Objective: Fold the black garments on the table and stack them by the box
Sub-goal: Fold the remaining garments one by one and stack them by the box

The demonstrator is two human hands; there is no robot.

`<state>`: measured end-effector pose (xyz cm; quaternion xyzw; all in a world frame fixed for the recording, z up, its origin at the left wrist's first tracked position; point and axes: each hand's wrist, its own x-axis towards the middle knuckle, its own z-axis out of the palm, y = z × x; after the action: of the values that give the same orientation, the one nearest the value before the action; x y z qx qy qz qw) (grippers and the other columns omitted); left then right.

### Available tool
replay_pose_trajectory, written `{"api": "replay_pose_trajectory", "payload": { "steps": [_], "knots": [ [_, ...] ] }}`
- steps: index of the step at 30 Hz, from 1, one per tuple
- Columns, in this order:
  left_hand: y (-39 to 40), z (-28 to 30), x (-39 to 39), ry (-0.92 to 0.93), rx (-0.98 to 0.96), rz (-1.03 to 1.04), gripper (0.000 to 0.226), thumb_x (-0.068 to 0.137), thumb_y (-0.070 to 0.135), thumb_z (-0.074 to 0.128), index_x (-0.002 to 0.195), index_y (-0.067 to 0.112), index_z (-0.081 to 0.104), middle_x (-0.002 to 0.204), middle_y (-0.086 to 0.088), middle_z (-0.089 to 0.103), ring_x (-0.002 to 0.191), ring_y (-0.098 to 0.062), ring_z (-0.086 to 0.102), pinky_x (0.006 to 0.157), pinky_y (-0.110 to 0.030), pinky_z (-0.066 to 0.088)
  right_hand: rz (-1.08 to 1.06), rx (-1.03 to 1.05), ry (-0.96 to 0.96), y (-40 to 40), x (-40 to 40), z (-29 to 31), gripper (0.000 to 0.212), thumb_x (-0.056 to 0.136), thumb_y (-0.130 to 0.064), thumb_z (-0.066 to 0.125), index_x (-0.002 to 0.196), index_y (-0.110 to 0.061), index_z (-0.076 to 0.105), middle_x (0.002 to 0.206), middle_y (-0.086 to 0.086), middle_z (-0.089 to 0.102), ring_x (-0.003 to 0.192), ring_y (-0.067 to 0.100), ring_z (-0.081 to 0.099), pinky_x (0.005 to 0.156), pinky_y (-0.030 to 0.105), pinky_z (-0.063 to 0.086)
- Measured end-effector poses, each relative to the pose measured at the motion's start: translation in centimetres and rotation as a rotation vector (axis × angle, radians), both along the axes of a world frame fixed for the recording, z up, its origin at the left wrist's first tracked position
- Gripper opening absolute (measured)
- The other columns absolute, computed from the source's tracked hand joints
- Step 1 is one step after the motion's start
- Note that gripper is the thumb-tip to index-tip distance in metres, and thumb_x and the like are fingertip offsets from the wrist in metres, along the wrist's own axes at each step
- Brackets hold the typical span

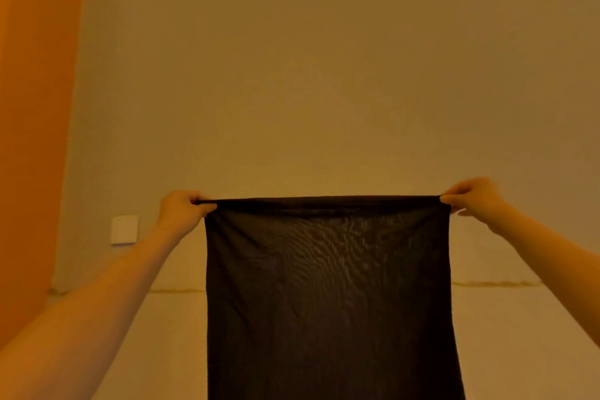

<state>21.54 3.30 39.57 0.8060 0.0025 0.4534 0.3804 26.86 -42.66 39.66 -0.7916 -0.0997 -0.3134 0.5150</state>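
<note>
Black, thin garment [331, 295] hangs taut in mid-air, its top corners pinched by the left hand [181, 209] and right hand [474, 200] above the pale surface [506, 334] (no box visible). Folding looks barely begun; next, bring the corners together evenly.

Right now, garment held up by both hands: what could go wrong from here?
1. The left hand and right hand pinch only the top corners of the black garment; thin fabric could slip from one pinch and swing askew.
2. The garment's lower edge runs out of frame, so it may bunch when lowered onto the pale surface.
3. The box and stack are not in view; placement cannot be judged from here.
</note>
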Motion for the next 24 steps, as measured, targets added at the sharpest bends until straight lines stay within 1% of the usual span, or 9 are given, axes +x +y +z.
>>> {"api": "replay_pose_trajectory", "payload": {
  "steps": [2, 5, 8, 10, 11, 13, 15, 21, 24],
  "knots": [
    [0.1, 1.7, 0.1, -0.081, -0.034, 0.0, 0.007, 0.085, 0.006, 0.065, 0.078, 0.006, 0.067, 0.064, -0.001, 0.058, 0.062, -0.012, 0.052, 0.066, -0.029, 0.041, 0.003, 0.082, -0.1, -0.1, 0.0, 1.4, 0.002, 0.086, -0.003, 0.06, 0.087, -0.002, 0.062, 0.073, 0.007, 0.057, 0.066, 0.016, 0.053, 0.074, 0.035, 0.047],
    [0.0, 1.8, -1.0, -0.142, -0.063, -0.033, 0.005, 0.087, 0.005, 0.062, 0.087, 0.006, 0.068, 0.066, -0.001, 0.057, 0.064, -0.013, 0.054, 0.06, -0.021, 0.041, 0.04, 0.155, -0.196, -0.2, -0.8, 2.2, 0.013, 0.088, -0.007, 0.059, 0.099, -0.001, 0.062, 0.076, 0.003, 0.058, 0.078, 0.023, 0.057, 0.079, 0.033, 0.047],
    [-0.3, -0.4, -2.9, -0.146, -0.091, -0.076, 0.008, 0.089, 0.005, 0.059, 0.089, 0.008, 0.066, 0.071, 0.001, 0.058, 0.07, -0.011, 0.056, 0.063, -0.019, 0.041, 0.14, 0.129, -0.158, -0.4, -2.5, 0.4, 0.008, 0.091, -0.006, 0.053, 0.09, -0.002, 0.06, 0.081, 0.005, 0.059, 0.081, 0.024, 0.058, 0.084, 0.033, 0.046],
    [-0.8, -3.1, -4.5, -0.153, -0.129, -0.09, 0.009, 0.09, 0.005, 0.057, 0.088, 0.008, 0.065, 0.074, 0.002, 0.059, 0.072, -0.013, 0.054, 0.068, -0.025, 0.041, 0.278, 0.106, -0.049, -1.0, -4.1, -1.7, 0.01, 0.091, -0.008, 0.054, 0.083, -0.004, 0.059, 0.08, 0.007, 0.062, 0.083, 0.026, 0.059, 0.074, 0.026, 0.053],
    [-1.0, -4.7, -5.3, -0.148, -0.158, -0.095, 0.01, 0.091, 0.004, 0.055, 0.089, 0.008, 0.064, 0.075, 0.003, 0.058, 0.071, -0.01, 0.053, 0.066, -0.022, 0.041, 0.359, 0.094, 0.014, -1.3, -5.0, -3.0, 0.013, 0.087, -0.015, 0.061, 0.082, -0.004, 0.059, 0.076, 0.007, 0.065, 0.083, 0.026, 0.061, 0.067, 0.022, 0.056],
    [-1.2, -8.1, -6.9, -0.117, -0.23, -0.121, 0.013, 0.094, 0.004, 0.051, 0.088, 0.01, 0.062, 0.077, 0.004, 0.058, 0.072, -0.005, 0.052, 0.065, -0.017, 0.04, 0.457, 0.041, 0.127, -2.2, -6.7, -5.7, 0.058, 0.052, -0.045, 0.086, 0.081, -0.003, 0.059, 0.069, 0.002, 0.068, 0.076, 0.019, 0.067, 0.061, 0.017, 0.055],
    [-1.0, -11.2, -8.3, -0.082, -0.344, -0.183, 0.019, 0.095, 0.006, 0.048, 0.084, 0.014, 0.061, 0.082, 0.003, 0.059, 0.077, -0.007, 0.055, 0.07, -0.019, 0.042, 0.487, 0.013, 0.187, -2.8, -8.1, -8.4, 0.089, 0.019, -0.059, 0.087, 0.081, -0.002, 0.059, 0.068, 0.001, 0.069, 0.069, 0.012, 0.068, 0.06, 0.018, 0.055],
    [-2.5, -17.9, -12.5, -0.012, -0.536, -0.319, 0.02, 0.097, 0.007, 0.045, 0.091, 0.017, 0.06, 0.09, 0.001, 0.063, 0.083, -0.011, 0.06, 0.07, -0.025, 0.048, 0.598, 0.08, 0.228, -3.1, -12.0, -13.6, 0.067, 0.018, -0.059, 0.088, 0.064, -0.017, 0.065, 0.065, -0.001, 0.066, 0.064, 0.011, 0.066, 0.06, 0.023, 0.056],
    [-3.3, -19.8, -14.4, 0.006, -0.569, -0.314, 0.019, 0.098, 0.008, 0.045, 0.092, 0.016, 0.061, 0.092, 0.002, 0.063, 0.084, -0.01, 0.06, 0.069, -0.025, 0.048, 0.566, 0.164, 0.227, -3.4, -13.8, -15.5, 0.082, 0.016, -0.062, 0.086, 0.074, -0.012, 0.057, 0.066, -0.004, 0.067, 0.065, 0.01, 0.067, 0.059, 0.023, 0.056]
  ]
}}
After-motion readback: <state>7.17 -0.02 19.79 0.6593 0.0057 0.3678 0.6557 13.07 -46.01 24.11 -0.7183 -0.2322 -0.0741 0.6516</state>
